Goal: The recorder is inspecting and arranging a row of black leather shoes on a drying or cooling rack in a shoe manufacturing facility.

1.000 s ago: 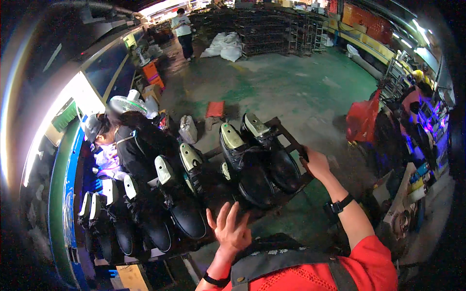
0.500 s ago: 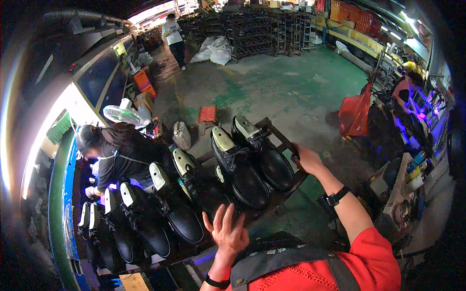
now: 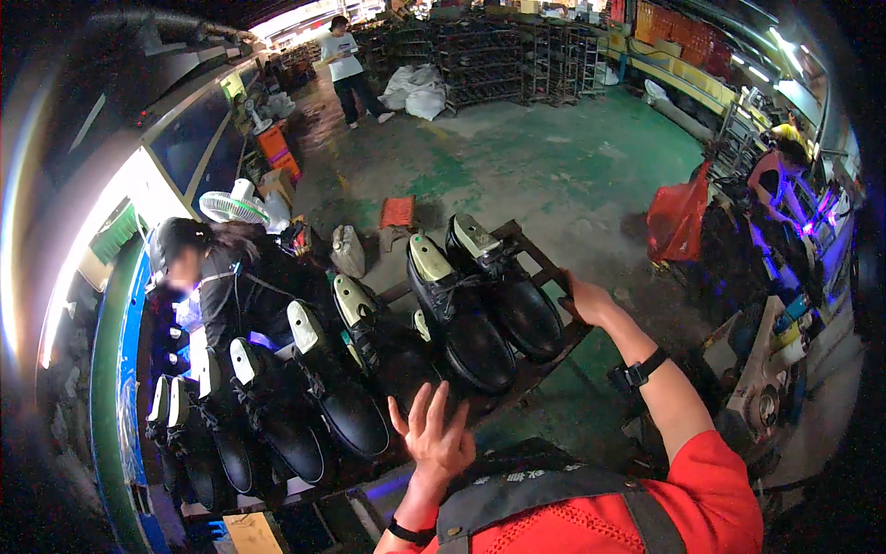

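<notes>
My left hand (image 3: 437,439) is open, its fingers spread just in front of a black shoe (image 3: 403,365) in the middle of the row. I cannot tell whether the fingertips touch it. My right hand (image 3: 585,300) is closed round the dark edge bar of a rack (image 3: 532,253), beside the rightmost black shoe (image 3: 524,314). Several black shoes with laces, each with a pale shoe last in its opening, stand along the rack; another large one (image 3: 471,342) is left of the rightmost. Farther left are a black shoe (image 3: 349,415) and a smaller one (image 3: 205,473).
A co-worker (image 3: 242,286) bends over a lit bench by a blue-edged green belt (image 3: 111,415) at the left. A white fan (image 3: 235,205) stands behind. Farther off are a red stool (image 3: 398,211), a standing person (image 3: 347,69) and shoe racks (image 3: 484,65). A red bag (image 3: 676,217) hangs right.
The co-worker at the left has raised and turned their head. The distant person has stepped right with legs apart. My hands keep almost the same places.
</notes>
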Demonstrator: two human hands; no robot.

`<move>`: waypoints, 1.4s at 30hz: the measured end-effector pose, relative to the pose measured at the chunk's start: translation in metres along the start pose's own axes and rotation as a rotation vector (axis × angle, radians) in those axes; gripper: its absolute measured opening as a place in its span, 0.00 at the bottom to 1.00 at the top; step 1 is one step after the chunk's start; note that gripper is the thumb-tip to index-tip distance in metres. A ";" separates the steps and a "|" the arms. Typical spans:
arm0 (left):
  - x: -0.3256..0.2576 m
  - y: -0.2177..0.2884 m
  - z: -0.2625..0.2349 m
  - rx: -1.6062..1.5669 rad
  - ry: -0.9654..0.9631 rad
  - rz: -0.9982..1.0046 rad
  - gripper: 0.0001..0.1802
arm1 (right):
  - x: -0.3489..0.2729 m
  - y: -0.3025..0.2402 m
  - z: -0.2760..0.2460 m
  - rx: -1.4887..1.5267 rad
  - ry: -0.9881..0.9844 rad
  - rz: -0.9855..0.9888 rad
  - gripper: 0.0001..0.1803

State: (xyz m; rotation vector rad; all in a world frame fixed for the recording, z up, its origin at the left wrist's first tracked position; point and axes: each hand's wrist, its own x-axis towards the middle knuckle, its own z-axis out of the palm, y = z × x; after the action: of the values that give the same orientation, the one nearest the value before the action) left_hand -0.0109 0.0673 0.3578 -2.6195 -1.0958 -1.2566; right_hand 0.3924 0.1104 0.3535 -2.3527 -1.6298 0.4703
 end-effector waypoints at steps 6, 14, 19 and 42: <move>0.000 0.000 0.001 0.008 0.002 0.002 0.20 | 0.005 -0.003 -0.010 -0.033 -0.105 0.029 0.36; -0.002 -0.003 0.003 -0.019 0.020 0.020 0.21 | 0.012 0.008 -0.005 -0.062 -0.065 -0.102 0.29; -0.004 -0.001 0.003 -0.042 0.005 -0.011 0.23 | 0.012 0.010 -0.013 0.152 -0.136 0.047 0.36; -0.005 -0.001 0.006 -0.050 0.021 -0.016 0.21 | 0.016 0.016 -0.004 0.234 -0.029 0.027 0.34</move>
State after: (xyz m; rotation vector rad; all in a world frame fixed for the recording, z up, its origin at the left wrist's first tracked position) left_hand -0.0098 0.0668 0.3497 -2.6319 -1.0983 -1.3285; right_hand 0.4131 0.1192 0.3495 -2.2068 -1.4680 0.6640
